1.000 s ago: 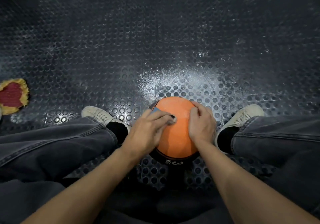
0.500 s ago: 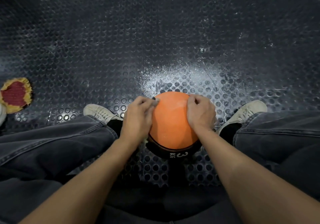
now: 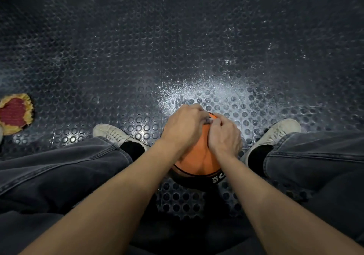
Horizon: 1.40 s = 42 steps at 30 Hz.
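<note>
Since half a second before, the left hand (image 3: 183, 128) had slid from the near-left flank of the orange ball (image 3: 199, 160) up over its far top, meeting the right hand (image 3: 224, 138) there. The left fingers were curled and pinched a small grey piece (image 3: 207, 120) against the ball's skin; what the piece was could not be told. The right hand lay cupped over the upper right side, fingers bent onto the surface, seemingly to steady it.

The ball sat on the studded black floor (image 3: 118, 57) between the left shoe (image 3: 110, 134) and the right shoe (image 3: 279, 130), its black band (image 3: 215, 178) marked "KG" turned toward the person. That marking suggested a weighted ball: heavy, firm and prone to roll. The white dust (image 3: 206, 93) just beyond it could have made the skin slippery, so two palms low on opposite flanks looked the safest hold. A red-and-yellow cloth (image 3: 13, 114) lay well apart at the left.
</note>
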Each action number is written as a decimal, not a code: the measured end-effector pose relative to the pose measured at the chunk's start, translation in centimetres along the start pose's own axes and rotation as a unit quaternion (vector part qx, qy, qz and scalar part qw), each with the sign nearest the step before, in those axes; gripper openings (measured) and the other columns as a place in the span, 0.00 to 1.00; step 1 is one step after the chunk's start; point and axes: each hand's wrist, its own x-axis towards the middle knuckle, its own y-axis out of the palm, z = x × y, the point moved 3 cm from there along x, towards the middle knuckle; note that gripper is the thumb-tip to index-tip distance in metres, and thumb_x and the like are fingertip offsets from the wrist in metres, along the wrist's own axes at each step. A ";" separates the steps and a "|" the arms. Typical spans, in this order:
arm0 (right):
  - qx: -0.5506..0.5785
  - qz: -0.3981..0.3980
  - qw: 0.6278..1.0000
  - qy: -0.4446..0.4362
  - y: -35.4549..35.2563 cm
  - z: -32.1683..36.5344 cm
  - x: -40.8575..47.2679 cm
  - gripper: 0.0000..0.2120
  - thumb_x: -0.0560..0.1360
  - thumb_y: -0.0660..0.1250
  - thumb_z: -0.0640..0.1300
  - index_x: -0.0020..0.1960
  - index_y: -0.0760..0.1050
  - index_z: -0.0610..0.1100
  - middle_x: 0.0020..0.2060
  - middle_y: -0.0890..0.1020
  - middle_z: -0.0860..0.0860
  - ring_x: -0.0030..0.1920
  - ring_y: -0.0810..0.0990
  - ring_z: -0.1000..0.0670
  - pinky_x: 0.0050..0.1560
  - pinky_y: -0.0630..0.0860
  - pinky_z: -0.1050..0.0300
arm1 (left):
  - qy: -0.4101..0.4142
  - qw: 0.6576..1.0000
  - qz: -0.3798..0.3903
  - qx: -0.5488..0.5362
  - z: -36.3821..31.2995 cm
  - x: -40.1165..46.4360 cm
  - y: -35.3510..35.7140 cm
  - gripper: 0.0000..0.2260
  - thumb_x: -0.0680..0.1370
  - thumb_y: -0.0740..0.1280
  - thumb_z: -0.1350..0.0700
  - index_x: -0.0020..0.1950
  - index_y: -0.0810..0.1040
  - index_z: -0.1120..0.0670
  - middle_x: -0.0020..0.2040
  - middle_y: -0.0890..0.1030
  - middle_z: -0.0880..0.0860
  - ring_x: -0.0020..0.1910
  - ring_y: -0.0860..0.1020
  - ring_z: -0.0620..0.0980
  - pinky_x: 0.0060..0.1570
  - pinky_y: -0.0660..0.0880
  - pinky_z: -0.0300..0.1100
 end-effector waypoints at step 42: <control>-0.089 0.048 0.989 -0.109 -1.0 -0.2 1.7 0.14 0.81 0.59 0.51 0.60 0.81 0.53 0.42 0.83 0.54 0.34 0.74 0.56 0.34 0.68 0.61 | 0.125 0.982 0.080 -0.114 3.6 -6.6 -1.1 0.11 0.80 0.62 0.47 0.56 0.82 0.45 0.52 0.78 0.41 0.50 0.77 0.44 0.49 0.77 0.46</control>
